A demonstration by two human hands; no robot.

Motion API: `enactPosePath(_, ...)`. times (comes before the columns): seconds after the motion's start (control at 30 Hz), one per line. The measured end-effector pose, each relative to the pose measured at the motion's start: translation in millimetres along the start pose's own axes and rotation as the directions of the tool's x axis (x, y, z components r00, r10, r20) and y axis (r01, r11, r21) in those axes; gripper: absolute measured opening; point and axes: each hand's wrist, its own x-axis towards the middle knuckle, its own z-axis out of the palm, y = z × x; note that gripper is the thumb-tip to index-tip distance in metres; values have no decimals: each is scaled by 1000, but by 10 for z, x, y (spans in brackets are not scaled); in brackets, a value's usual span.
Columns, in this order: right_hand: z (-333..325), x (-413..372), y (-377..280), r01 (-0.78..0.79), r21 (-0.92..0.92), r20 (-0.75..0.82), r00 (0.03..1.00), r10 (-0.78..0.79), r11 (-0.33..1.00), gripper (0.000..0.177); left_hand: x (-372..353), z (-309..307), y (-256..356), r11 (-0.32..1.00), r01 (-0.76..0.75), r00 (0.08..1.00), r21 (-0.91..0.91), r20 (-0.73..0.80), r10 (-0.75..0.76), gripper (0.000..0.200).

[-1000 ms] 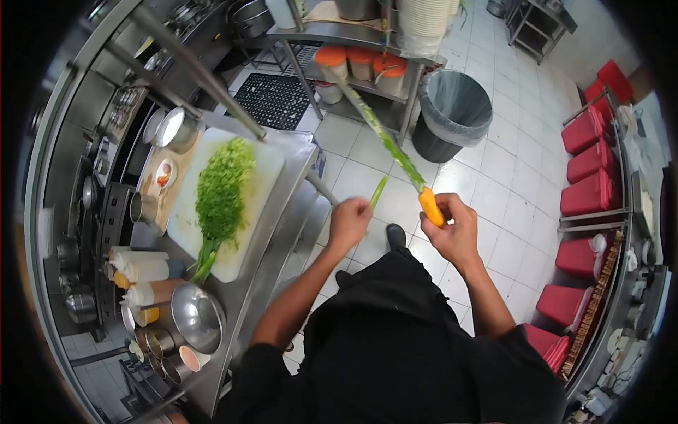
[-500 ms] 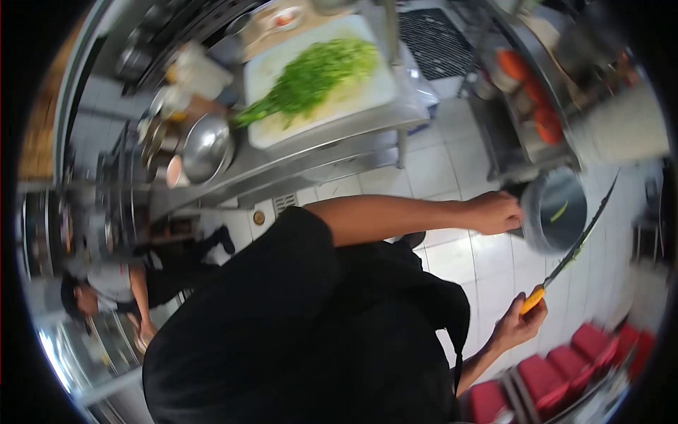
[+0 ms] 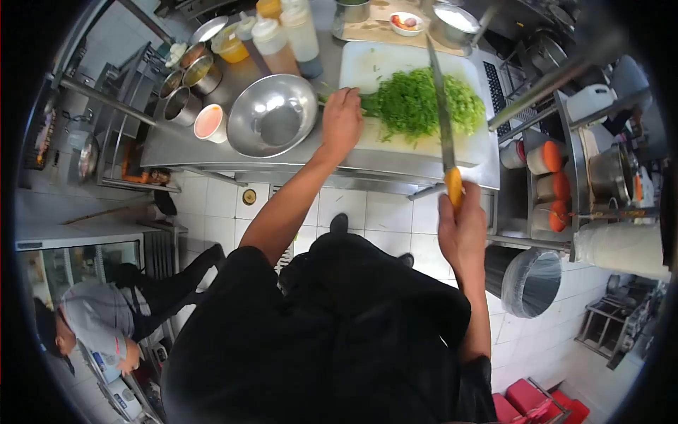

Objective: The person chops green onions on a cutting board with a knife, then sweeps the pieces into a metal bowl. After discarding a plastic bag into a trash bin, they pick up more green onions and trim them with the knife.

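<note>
My right hand [image 3: 462,222] is wrapped round the yellow handle of a long knife [image 3: 443,113], its blade pointing away over the greens. Chopped leafy greens [image 3: 424,106] lie in a heap on a white cutting board [image 3: 360,63]. At the heap's left end, my left hand [image 3: 342,124] rests with its fingers together on the stems; how firmly it grips them is hidden. Just left of that hand stands an empty steel bowl [image 3: 273,116].
Left of the bowl are a white cup [image 3: 210,123] and metal pots [image 3: 203,75]; squeeze bottles [image 3: 274,44] stand behind. A lined bin [image 3: 533,283] is on the floor at right, below a shelf with orange-lidded containers [image 3: 544,157]. Another person [image 3: 99,314] is at lower left.
My view has swung from the bin back to the counter. My left hand has left the bin's rim and is at the greens; my right hand has brought the knife over the board.
</note>
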Motion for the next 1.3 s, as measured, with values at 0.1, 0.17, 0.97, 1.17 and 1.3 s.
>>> enactPosePath(0.1,483,410,-465,-8,-8,102,995,9,1000,56,69,84,-248,1000,-4,1000,-8,17,4,19)
enactPosePath(0.17,760,583,-531,73,-41,123,990,-68,996,61,142,181,-343,999,-20,1000,-31,4,20,18)
enactPosePath(0.97,1680,1034,-281,-25,-281,268,958,103,959,66,157,476,-512,999,43,982,-10,185,-40,8)
enactPosePath(1.17,1510,1503,-351,-30,-229,317,943,104,973,64,163,422,-489,999,45,978,-29,204,-38,7)
enactPosePath(1.3,1388,1395,-548,-40,-227,331,936,116,973,64,163,421,-506,997,49,984,-67,177,-37,6)
